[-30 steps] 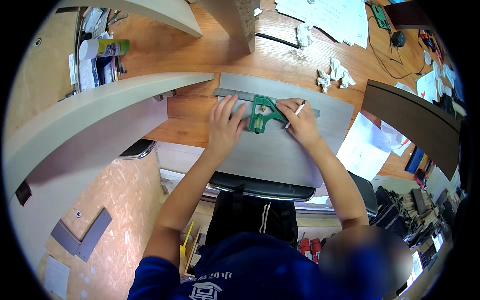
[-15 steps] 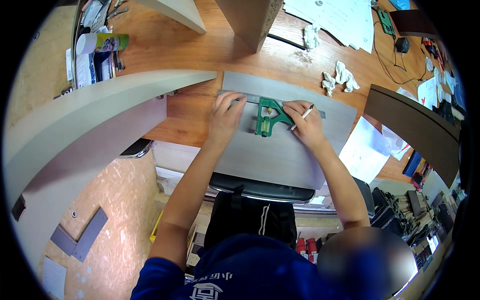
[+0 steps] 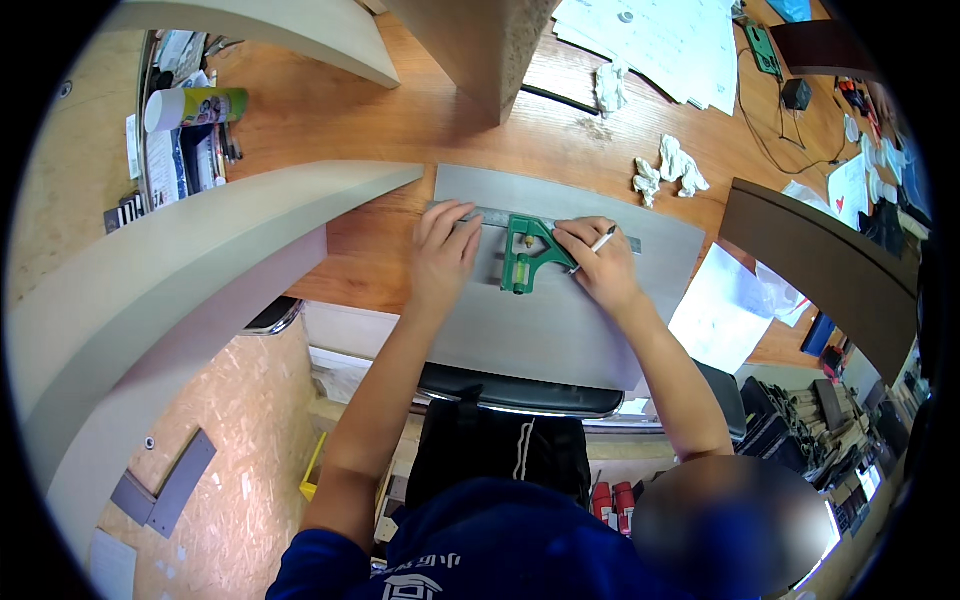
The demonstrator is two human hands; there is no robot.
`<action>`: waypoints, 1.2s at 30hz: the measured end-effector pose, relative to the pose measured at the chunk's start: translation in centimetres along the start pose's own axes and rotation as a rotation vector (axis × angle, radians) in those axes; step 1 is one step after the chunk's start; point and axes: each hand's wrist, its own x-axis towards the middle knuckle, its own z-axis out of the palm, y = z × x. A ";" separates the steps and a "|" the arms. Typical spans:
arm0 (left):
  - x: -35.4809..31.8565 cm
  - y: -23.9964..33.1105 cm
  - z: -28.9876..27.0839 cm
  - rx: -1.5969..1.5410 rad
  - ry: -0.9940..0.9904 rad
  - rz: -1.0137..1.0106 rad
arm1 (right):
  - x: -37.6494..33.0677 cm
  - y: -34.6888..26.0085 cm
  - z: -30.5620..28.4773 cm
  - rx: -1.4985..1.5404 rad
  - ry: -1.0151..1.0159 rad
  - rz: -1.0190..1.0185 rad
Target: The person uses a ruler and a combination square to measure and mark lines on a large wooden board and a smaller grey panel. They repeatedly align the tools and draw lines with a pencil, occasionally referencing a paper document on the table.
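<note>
A grey panel (image 3: pixel 560 320) lay flat on the wooden desk (image 3: pixel 380 130), its near edge over the desk's front. On its far part sat a square (image 3: pixel 528 252) with a green head and a steel blade; the blade's long axis ran left to right along the far edge, while the green head pointed back toward the person.

The left hand (image 3: pixel 443 255) rested flat on the panel, its fingers (image 3: pixel 452 215) spread and pressing on the left end of the blade — nothing was gripped, only held down. The right hand (image 3: pixel 600 268) lay just right of the green head, touching it, with its fingers closed around a pencil (image 3: pixel 598 243) whose tip pointed up and right, toward the blade. So the square lay between the two hands, and the right one was the nearer to the head.

As for containers — a can (image 3: pixel 195 105) lay on its side at the desk's far left among small things, its content not visible. Crumpled rags (image 3: pixel 668 168) and papers (image 3: pixel 650 40) lay farther off.
</note>
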 end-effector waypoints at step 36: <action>-3.4 6.3 -4.1 -0.970 -0.551 -0.974 | -1.8 -5.1 -3.4 0.297 -0.241 0.296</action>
